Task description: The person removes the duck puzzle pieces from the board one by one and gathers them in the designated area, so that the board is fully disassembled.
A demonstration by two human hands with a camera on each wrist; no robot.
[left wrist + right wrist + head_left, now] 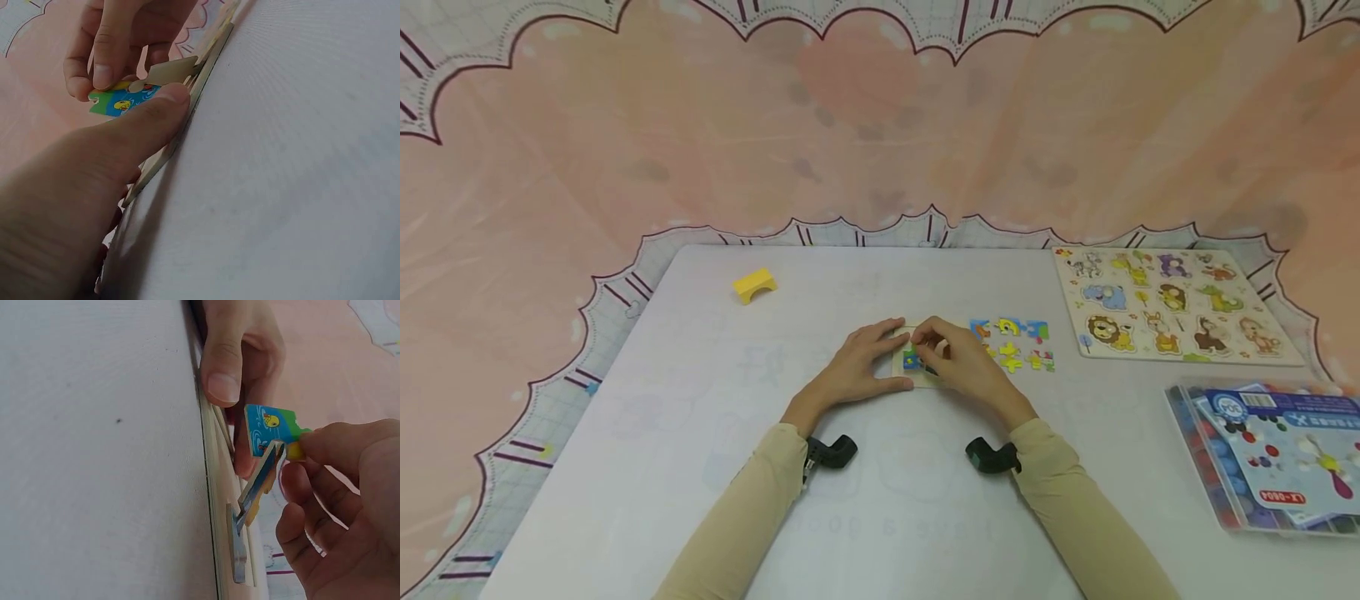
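Observation:
A small wooden puzzle board (922, 383) lies on the white table between both hands. My left hand (852, 367) holds its left side, with the thumb (170, 99) at the near edge and the fingers spread toward the far edge. My right hand (958, 354) pinches a blue and green jigsaw piece (270, 428) with a yellow duck on it, between thumb and fingertips. Against that piece leans another jigsaw piece (257, 481), tilted up from the board. One more piece (237, 550) stands slantwise just beside it. The right fingers partly hide the board in the head view.
Several loose jigsaw pieces (1009, 357) lie right of the board. An animal puzzle board (1138, 310) is at the back right, a clear plastic box (1225, 521) with a printed sheet at the right edge. A yellow arch block (754, 285) sits at the back left.

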